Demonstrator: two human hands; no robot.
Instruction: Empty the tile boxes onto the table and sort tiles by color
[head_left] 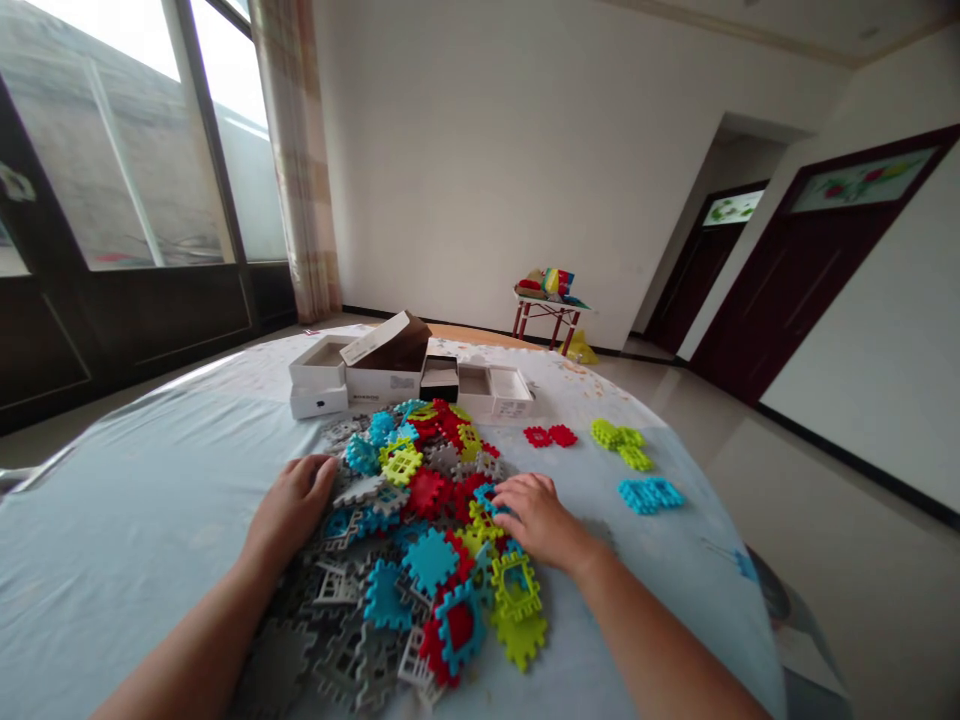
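Note:
A heap of toothed plastic tiles (420, 520) in red, blue, green and grey lies on the pale blue tablecloth (135, 520) in front of me. My left hand (291, 506) rests flat on the heap's left edge, fingers stretched over grey tiles. My right hand (534, 518) sits on the heap's right side, fingers curled down onto a blue tile (486, 494); whether they grip it is unclear. To the right lie sorted groups: two red tiles (550, 436), green tiles (619, 442) and blue tiles (649, 494).
Several open white boxes (390, 375) stand at the table's far side behind the heap. The round table's edge curves off at right. Beyond it stand a small red-legged table (547, 305) with toys, dark doors at right and big windows at left.

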